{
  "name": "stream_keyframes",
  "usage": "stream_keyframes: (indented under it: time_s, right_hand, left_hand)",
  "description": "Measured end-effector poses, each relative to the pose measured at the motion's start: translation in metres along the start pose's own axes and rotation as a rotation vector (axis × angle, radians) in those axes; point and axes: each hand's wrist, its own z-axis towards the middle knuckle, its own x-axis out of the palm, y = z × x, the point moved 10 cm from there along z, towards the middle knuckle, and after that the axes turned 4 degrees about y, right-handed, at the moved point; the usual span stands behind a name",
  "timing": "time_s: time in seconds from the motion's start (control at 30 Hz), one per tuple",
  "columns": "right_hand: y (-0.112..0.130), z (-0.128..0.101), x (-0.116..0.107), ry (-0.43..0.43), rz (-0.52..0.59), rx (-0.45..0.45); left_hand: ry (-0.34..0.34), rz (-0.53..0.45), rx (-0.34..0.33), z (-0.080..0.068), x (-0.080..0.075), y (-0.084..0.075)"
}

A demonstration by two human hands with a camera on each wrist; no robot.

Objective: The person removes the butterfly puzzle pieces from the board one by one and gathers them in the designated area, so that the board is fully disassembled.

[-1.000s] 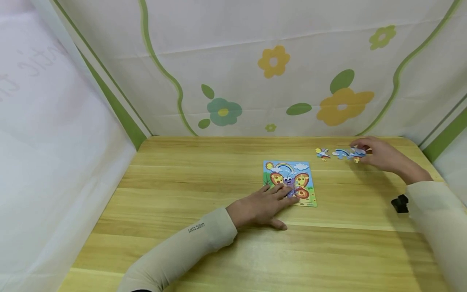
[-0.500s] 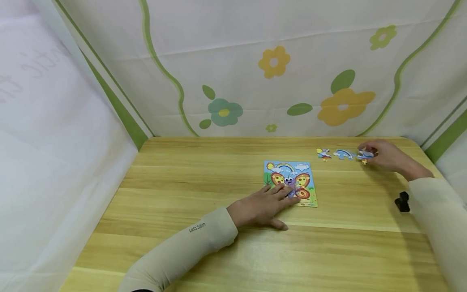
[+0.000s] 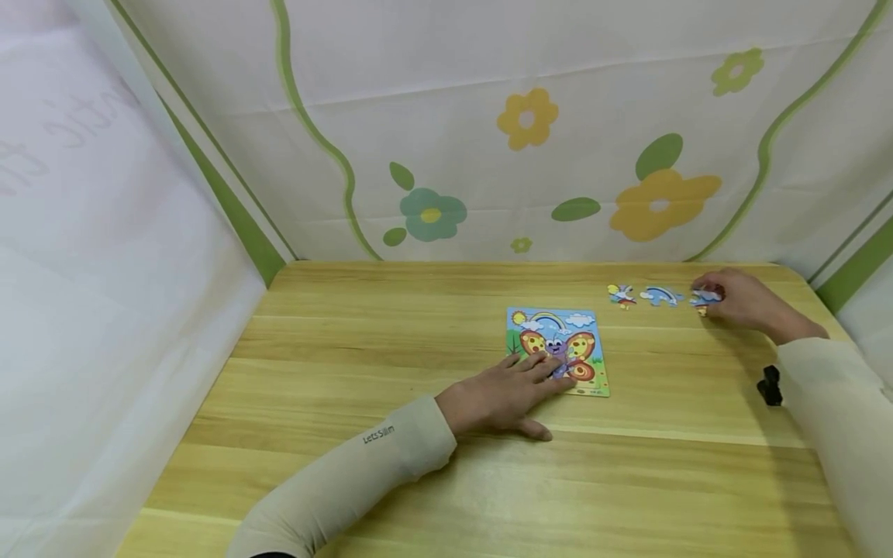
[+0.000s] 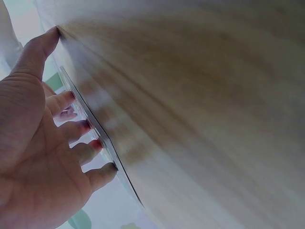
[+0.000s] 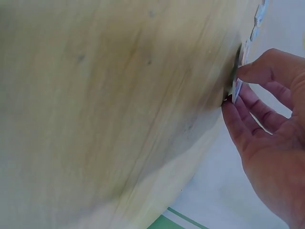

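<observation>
"What is gripped?"

"Nothing by the left hand (image 3: 497,397); its spread fingers rest on the butterfly puzzle board (image 3: 567,339). Farther off, at the table's (image 3: 363,341) far right, the right hand (image 3: 748,301) pinches the cloud piece (image 3: 706,297)."

"And what changed?"

"That piece has shifted rightward, clear of the rainbow piece (image 3: 660,296). With the yellow-cornered piece (image 3: 620,294), three now lie apart, seemingly easier to handle singly."

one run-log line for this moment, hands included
left hand: rests on butterfly puzzle | right hand: holds rightmost loose piece | rainbow piece, leftmost loose piece: on table
</observation>
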Motion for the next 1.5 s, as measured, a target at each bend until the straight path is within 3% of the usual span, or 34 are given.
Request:
stream_keyframes:
  time_s: [0.43,0.97,1.5]
  right_hand:
    - [-0.004,-0.001,0.006,-0.001,0.006,-0.014]
    - [-0.023,-0.009,0.008,0.034,0.091,0.077]
    - [-0.019,-0.011,0.008,0.043,0.120,0.080]
  left_hand:
    - [0.000,0.015,0.000,0.001,0.001,0.000]
    - [-0.010,0.017,0.005,0.001,-0.001,-0.001]
    - [-0.007,0.009,0.003,0.000,-0.002,0.000]
